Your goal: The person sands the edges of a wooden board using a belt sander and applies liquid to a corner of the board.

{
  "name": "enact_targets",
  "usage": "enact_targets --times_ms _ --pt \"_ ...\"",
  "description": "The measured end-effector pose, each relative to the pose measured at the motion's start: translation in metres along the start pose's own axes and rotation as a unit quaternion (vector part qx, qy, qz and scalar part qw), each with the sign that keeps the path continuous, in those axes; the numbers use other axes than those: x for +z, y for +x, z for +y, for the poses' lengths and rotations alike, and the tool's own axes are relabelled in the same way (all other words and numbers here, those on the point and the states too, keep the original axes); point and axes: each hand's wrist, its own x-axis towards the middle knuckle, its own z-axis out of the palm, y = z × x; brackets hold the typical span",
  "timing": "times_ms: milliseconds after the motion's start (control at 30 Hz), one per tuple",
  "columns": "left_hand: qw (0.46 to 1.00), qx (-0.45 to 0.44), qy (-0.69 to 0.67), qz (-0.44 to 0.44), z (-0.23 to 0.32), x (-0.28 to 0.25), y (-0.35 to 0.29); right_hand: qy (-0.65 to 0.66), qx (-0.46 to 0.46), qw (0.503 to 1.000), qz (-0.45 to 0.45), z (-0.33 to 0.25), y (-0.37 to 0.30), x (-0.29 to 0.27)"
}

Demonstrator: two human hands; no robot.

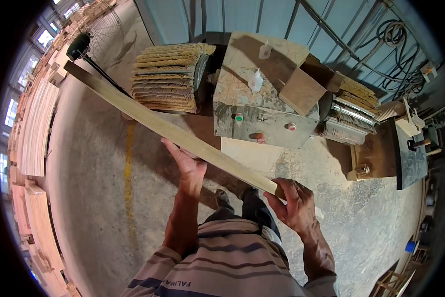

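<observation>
A long wooden board [183, 136] slants across the view, from far left down to near the middle right. My left hand [187, 161] supports it from below near its middle, thumb side along the near edge; part of the fingers is hidden under the wood. At the near right end, my right hand [292, 200] grips the board with fingers over its end. Beyond the board stands a sanding machine with a dusty grey body [267, 126] and a bristly brush drum [165, 76] on its left. Another brush drum [348, 123] sits on its right.
Two white squeeze bottles [255, 80] and a brown box [302, 91] are on the machine top. Green and red buttons [239, 117] face me. A workbench [411, 153] stands at right, a fan [79, 45] at far left, near stacked timber [33, 128]. Hoses [394, 37] hang on the wall.
</observation>
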Motion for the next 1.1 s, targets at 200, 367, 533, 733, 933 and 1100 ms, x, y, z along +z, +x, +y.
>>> enact_targets --times_ms 200,367,533,733,933,1100 --pt "0.995 0.027 0.039 -0.083 0.006 0.009 0.036 0.08 0.018 0.996 -0.021 0.044 0.023 0.013" --pt "0.982 -0.004 -0.006 -0.187 0.009 0.014 0.065 0.111 -0.01 0.994 0.004 0.07 0.039 0.02" --pt "0.986 0.039 0.061 -0.148 0.001 0.016 0.075 0.111 0.005 0.994 -0.019 0.078 0.052 0.017" --pt "0.997 0.008 -0.07 -0.043 -0.01 0.05 0.077 0.038 0.05 0.998 -0.019 0.057 0.073 0.015" --pt "0.997 -0.005 0.078 -0.021 -0.023 0.046 0.067 -0.039 0.038 0.997 0.052 0.043 0.088 0.021" --pt "0.995 -0.062 0.083 -0.003 -0.019 0.032 0.071 -0.047 0.051 0.997 0.039 0.033 0.102 0.021"
